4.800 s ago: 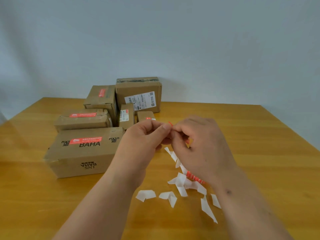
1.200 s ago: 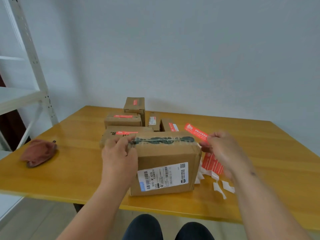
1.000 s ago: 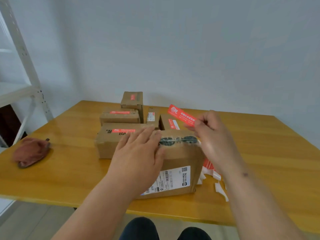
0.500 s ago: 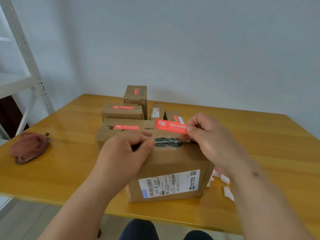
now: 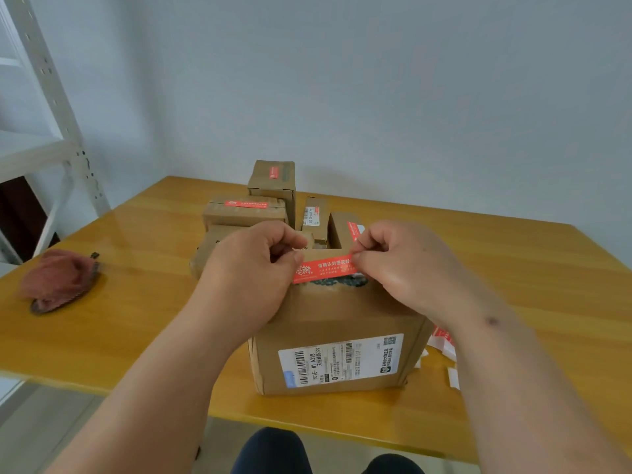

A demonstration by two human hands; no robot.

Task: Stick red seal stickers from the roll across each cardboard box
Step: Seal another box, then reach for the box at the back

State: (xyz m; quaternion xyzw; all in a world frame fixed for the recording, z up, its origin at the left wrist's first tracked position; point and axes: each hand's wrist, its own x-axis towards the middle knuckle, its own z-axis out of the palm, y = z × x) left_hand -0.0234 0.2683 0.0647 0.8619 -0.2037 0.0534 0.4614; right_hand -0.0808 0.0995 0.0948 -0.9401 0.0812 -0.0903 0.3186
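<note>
Red seal sticker stretched just above the top of the nearest cardboard box, my left hand pinching one end, my right hand the other. It's light, floppy and tacky, I reckon, so I hold the very ends and keep it taut.

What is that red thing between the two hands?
A red seal sticker stretches between them in the head view. The left hand pinches one end, the right hand the other, above the cardboard box.
</note>
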